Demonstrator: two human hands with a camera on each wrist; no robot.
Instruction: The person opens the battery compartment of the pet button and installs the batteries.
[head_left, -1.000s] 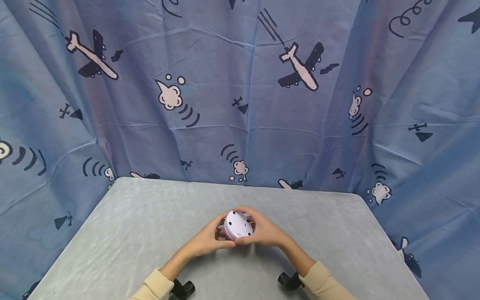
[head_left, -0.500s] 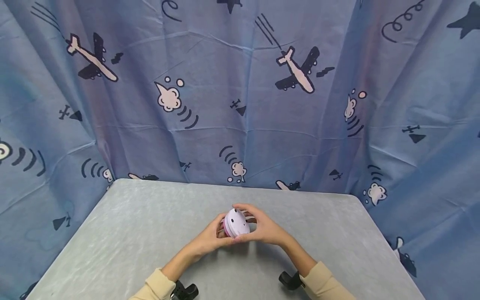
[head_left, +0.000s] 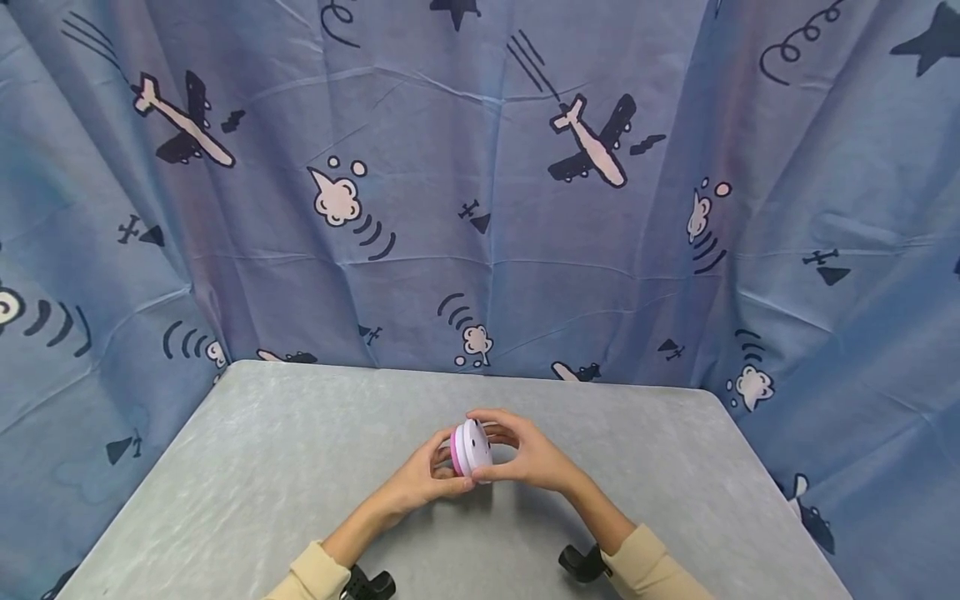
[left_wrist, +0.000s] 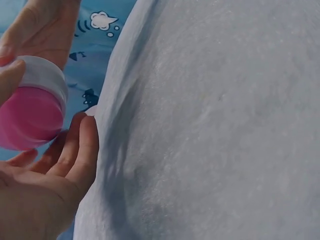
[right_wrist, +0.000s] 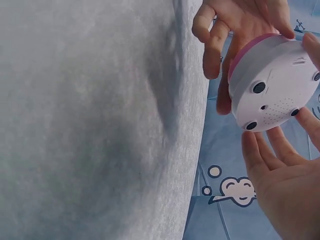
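Observation:
Between both hands, over the table, is a round white and pink device (head_left: 471,447). Its white base (right_wrist: 282,82), facing the right wrist camera, carries several dark round feet, a cluster of small holes and a tiny screw hole. The smooth pink dome (left_wrist: 31,115) on the opposite side faces the left wrist camera. My left hand (head_left: 416,481) holds the device from the left, thumb at its near edge and fingers bent behind the pink side. From the right, my right hand (head_left: 534,458) grips the white rim between thumb at the near edge and fingertips at the far edge.
A pale grey table (head_left: 300,433) with rounded far corners lies beneath the hands. Behind it hangs a blue curtain (head_left: 420,208) printed with planes and clouds. Black wrist mounts (head_left: 583,563) sit by the beige sleeves (head_left: 652,562).
The device has turned from its base facing the head camera to nearly edge-on, base toward the right, so its pink side now shows. Both hands stay on it, nearly in place.

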